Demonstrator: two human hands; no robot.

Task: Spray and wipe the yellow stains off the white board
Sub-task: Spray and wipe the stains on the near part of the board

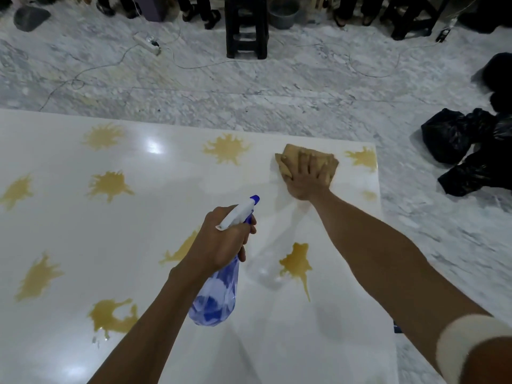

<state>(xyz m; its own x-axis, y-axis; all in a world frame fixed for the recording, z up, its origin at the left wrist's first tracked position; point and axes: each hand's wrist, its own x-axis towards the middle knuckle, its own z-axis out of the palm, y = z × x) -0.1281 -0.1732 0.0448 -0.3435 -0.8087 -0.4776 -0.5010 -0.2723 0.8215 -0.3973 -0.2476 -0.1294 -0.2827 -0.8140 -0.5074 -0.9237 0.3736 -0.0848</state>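
**Wiping the far right corner**

I am pressing my right hand flat, fingers spread wide, on the brown cloth at the far right of the white board. The cloth is looking soft and floppy, so I think pushing from the top is best. My left hand is gripping the neck of the spray bottle, held above the near middle. It is looking light but maybe slippery when wet. Many yellow stains are waiting on the left.
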